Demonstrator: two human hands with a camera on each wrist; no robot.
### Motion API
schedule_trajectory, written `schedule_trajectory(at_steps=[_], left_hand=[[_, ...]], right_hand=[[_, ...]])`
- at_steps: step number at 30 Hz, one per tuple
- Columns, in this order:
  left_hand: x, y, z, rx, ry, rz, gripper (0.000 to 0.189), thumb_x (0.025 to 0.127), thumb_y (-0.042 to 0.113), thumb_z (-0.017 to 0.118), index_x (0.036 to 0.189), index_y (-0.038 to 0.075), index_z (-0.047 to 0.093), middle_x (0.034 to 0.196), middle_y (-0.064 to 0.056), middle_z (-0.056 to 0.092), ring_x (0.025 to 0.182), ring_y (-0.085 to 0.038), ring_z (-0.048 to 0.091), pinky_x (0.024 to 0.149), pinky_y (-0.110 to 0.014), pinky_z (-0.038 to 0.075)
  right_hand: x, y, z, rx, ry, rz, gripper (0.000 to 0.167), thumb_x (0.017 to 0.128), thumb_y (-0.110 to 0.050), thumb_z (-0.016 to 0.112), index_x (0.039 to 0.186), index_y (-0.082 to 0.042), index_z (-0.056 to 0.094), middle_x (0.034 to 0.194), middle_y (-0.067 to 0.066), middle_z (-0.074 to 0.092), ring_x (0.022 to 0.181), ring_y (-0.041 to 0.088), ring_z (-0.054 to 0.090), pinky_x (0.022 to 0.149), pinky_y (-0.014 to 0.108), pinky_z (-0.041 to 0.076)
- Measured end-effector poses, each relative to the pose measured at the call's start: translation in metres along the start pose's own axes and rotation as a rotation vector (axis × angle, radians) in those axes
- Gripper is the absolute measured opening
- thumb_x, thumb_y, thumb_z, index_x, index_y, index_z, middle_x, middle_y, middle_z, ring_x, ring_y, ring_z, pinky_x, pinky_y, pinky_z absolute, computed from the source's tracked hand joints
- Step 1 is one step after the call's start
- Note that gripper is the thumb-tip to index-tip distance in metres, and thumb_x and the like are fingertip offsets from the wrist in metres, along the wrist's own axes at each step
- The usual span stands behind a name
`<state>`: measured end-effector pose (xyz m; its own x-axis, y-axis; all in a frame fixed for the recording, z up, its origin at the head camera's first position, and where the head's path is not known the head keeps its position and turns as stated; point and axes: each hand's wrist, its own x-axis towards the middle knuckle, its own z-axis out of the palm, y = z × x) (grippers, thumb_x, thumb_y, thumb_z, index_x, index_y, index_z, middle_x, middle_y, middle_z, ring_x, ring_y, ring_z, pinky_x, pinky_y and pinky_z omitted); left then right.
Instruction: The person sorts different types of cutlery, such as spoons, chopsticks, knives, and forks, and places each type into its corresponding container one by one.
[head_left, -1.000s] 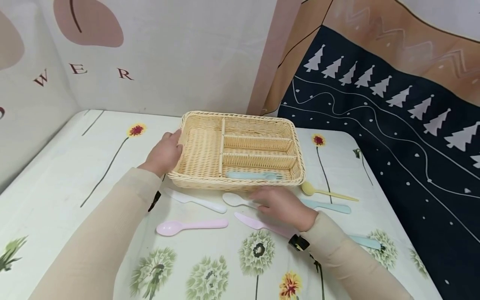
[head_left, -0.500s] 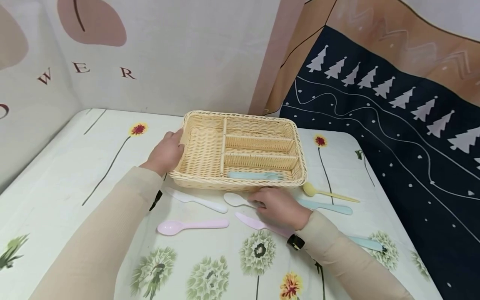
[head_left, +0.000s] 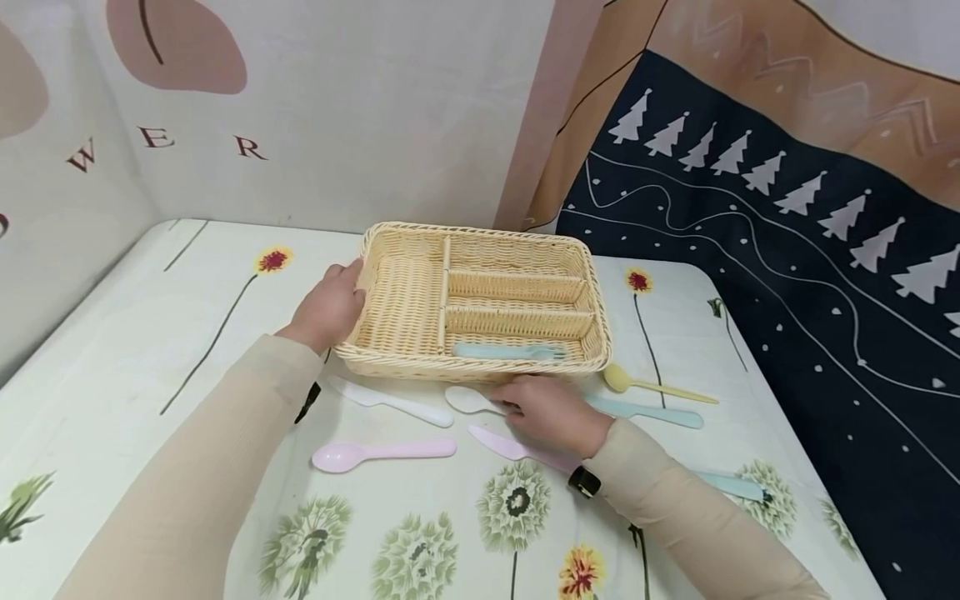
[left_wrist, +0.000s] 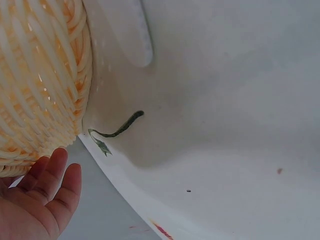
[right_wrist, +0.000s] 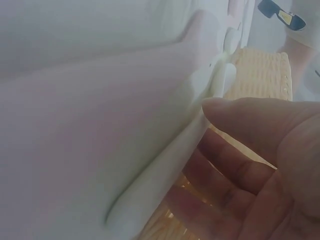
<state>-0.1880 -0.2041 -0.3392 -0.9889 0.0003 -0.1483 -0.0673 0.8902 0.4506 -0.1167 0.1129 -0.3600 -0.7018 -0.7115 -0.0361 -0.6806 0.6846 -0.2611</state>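
Note:
In the head view a wicker basket (head_left: 401,363) with dividers stands at the back of the table. My left hand (head_left: 327,307) grips its left end; in the left wrist view the fingers (left_wrist: 52,172) lie against the woven wall. A pale blue fork (head_left: 502,352) lies in the basket's front right compartment. Just in front of the basket, my right hand (head_left: 557,414) pinches the handle of a white spoon (head_left: 467,400), whose bowl points left. Close up in the right wrist view, the thumb (right_wrist: 235,112) presses on the white handle, with the other fingers curled on its far side.
Around the hands lie a white knife (head_left: 397,403), a pink spoon (head_left: 382,451), a pink knife (head_left: 504,444), a yellow spoon (head_left: 619,378) and pale blue utensils (head_left: 667,415), partly hidden by the right hand and arm. A patterned cloth wall (head_left: 337,125) rises behind the basket.
My right hand has shifted slightly left along the white spoon's handle, and its wrist has moved left too. The left hand, basket and other utensils keep their places.

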Motion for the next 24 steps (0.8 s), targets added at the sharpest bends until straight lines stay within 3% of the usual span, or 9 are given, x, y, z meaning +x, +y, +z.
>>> schedule_trajectory(at_steps=[13,24], left_hand=[[0.0009,0.0000,-0.0005,-0.004,-0.005,-0.002,0.056,0.105,0.017,0.029,0.154,0.000,0.008,0.144,-0.028,0.027,0.121,-0.038,0.044,0.107,-0.055,0.036],[0.0003,0.0005,-0.0006,-0.004,-0.004,-0.005,0.057,0.105,0.017,0.030,0.154,0.001,0.008,0.143,-0.027,0.028,0.118,-0.037,0.045,0.107,-0.054,0.036]], right_hand=[[0.0033,-0.0036,0.0041,-0.065,0.029,-0.017,0.029,0.087,-0.002,0.061,0.109,-0.016,0.073,0.095,0.002,0.069,0.080,0.015,0.062,0.066,0.031,0.049],[-0.0001,-0.0053,0.0000,0.011,0.071,-0.039,0.034,0.086,-0.002,0.061,0.115,-0.015,0.073,0.097,0.002,0.070,0.078,0.013,0.059,0.065,0.027,0.048]])
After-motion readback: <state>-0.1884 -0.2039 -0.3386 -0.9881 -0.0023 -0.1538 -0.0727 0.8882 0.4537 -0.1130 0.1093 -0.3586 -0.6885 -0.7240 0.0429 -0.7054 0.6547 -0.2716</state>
